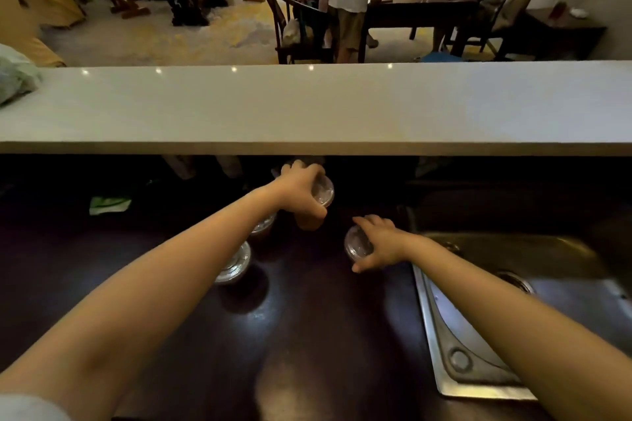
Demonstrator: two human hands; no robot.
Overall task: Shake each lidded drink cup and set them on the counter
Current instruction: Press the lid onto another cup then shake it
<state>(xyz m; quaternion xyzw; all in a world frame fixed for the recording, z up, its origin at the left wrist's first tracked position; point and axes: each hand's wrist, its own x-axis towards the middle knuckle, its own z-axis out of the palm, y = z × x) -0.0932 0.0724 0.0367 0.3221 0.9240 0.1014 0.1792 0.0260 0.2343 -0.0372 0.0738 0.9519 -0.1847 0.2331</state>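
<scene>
Plastic this thin probably flexes and slips when wet, and lids may pop, so fingers belong over lid and rim. The left hand clasps the raised cup, clear, dome-lidded, brownish inside, just under the white counter; the right hand curls round the second cup down by the dark worktop.

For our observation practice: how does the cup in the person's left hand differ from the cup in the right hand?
The left-hand cup is farther away, close to the white counter; the right-hand cup is nearer, beside the sink. The left-hand cup shows an orange-brown body below the left hand; the right-hand cup shows only its lid beside the right hand. Both have clear lids, and a hand grips each.
</scene>
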